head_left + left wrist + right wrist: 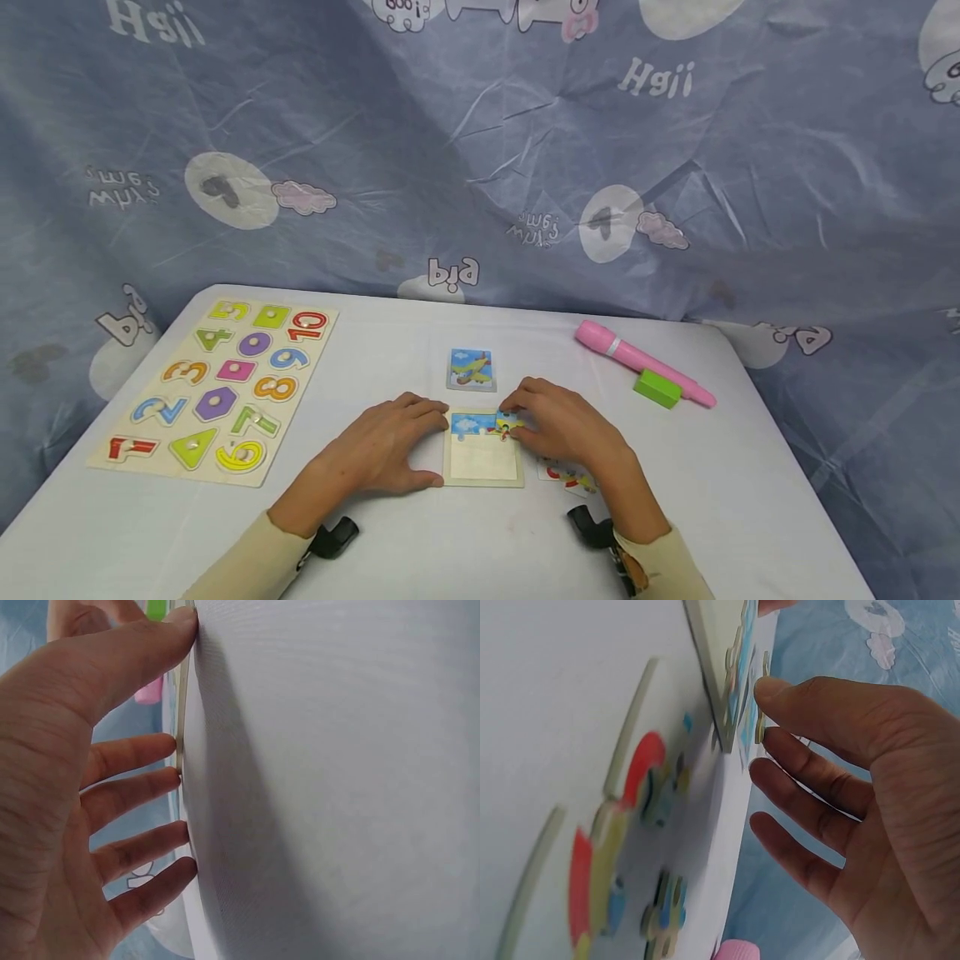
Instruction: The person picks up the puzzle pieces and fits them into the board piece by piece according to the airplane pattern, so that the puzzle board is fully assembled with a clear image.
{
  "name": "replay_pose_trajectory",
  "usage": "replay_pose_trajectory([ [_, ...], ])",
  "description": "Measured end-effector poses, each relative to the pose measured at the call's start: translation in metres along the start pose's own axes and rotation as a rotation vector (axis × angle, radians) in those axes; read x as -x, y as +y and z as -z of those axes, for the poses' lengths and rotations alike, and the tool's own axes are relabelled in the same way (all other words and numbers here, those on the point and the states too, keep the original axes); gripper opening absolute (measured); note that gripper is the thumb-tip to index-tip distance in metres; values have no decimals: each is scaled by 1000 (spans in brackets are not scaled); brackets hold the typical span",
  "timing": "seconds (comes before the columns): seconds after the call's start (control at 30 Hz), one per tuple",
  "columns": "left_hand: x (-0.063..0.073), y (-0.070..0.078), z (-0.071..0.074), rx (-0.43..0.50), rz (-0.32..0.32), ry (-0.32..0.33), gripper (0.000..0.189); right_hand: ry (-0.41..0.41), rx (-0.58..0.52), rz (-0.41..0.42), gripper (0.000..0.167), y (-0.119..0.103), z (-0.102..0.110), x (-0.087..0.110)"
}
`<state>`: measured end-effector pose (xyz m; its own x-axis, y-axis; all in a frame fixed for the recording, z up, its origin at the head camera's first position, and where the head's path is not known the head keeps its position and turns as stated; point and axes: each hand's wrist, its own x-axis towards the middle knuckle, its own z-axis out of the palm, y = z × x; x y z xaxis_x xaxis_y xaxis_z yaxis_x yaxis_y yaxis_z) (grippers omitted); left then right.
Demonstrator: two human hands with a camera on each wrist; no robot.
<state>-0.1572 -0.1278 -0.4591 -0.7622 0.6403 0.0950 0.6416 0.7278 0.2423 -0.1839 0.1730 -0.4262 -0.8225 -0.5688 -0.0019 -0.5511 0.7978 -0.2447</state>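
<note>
A small wooden puzzle tray lies in front of me, with blue sky pieces along its upper left. My left hand touches the tray's left edge; in the left wrist view its fingers are nearly straight and its thumb meets the rim. At the upper right of the tray, my right hand pinches a puzzle piece between thumb and index finger. The right wrist view shows that piece edge-on, just above the tray. Loose puzzle pieces lie beneath my right wrist, partly hidden.
Behind the tray is a small airplane picture. A number-and-shape board covers the left of the white table. At the back right a green block lies against a pink microphone-shaped stick. A patterned blue cloth hangs behind.
</note>
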Motion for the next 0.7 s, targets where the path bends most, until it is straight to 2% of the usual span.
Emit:
replay_pose_trajectory([
  [0.53, 1, -1, 2, 8, -3, -1, 67, -40, -52, 61, 30, -25, -4, -14],
  [0.7, 0, -1, 1, 11, -8, 0, 67, -48, -24, 88, 29, -28, -10, -16],
])
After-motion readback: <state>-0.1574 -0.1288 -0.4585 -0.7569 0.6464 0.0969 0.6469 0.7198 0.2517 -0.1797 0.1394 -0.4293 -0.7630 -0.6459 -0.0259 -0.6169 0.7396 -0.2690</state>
